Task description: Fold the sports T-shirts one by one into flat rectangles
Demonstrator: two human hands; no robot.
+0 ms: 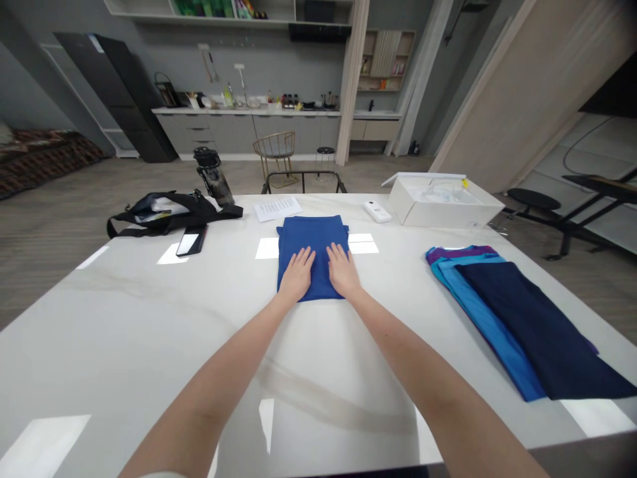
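A blue garment (321, 232), folded into a neat rectangle, lies flat on the white marbled table (149, 318). My left hand (297, 273) rests palm down on its left side, fingers extended. On its right side my right hand (342, 269) lies flat in the same way. A strip of blue cloth shows between the two hands. Over on the right of the table is a stack of folded clothes: a dark navy garment (537, 325) on top, with a light blue garment (490, 312) and a purple one (460, 252) partly covered beneath it.
Toward the far edge stand an open white box (438, 206), a small white device (377, 212) and a printed sheet (277, 208). At the far left are a black bag (169, 209), a dark bottle (213, 176) and a phone (192, 240). A chair (276, 149) stands beyond.
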